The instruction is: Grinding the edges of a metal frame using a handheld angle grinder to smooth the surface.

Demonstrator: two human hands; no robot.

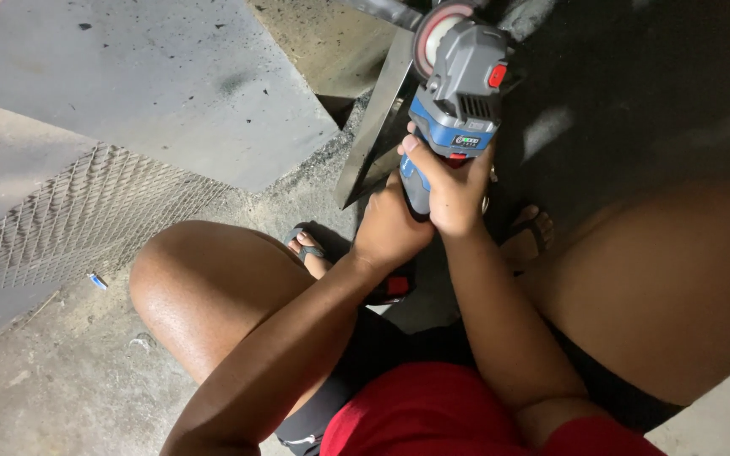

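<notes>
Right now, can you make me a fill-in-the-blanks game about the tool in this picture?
1. Both hands, the left hand and the right hand, grip a blue and grey ____.
2. The grinder's round disc touches a sheet of ____.
3. The person wears ____ on the feet.
4. The mesh panel lies on the person's ____ side.

Missing words: grinder; metal; sandals; left

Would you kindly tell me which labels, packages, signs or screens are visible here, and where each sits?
Label: small dark oval badge on the blue body of the angle grinder, just above the right hand.
No packages, signs or screens in view.
</notes>
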